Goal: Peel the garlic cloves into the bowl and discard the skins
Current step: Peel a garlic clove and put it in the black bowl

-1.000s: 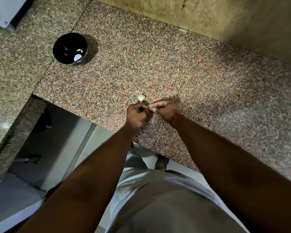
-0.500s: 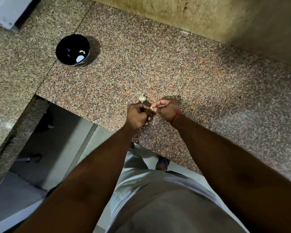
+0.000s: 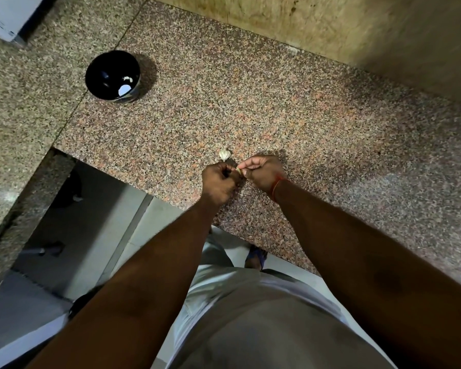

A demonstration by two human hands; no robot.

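Observation:
Both hands meet over the near edge of the granite counter (image 3: 277, 107). My left hand (image 3: 218, 183) is curled into a fist around a garlic clove (image 3: 238, 170), of which only a pale tip shows between the hands. My right hand (image 3: 261, 173) pinches that tip with thumb and fingers. Just beyond my left hand a small pale garlic piece (image 3: 224, 154) lies on the counter. A black bowl (image 3: 112, 75) stands at the far left and holds a few white peeled cloves.
A beige wall (image 3: 330, 27) runs along the back of the counter. The counter forms an L, with a second slab (image 3: 16, 115) on the left. Below the front edge is open floor (image 3: 91, 230). A white box corner (image 3: 3, 20) sits top left.
The hands have stayed together at the same spot on the counter, with small finger shifts at the clove. The view has drifted slightly, so the bowl sits a little lower and further right.

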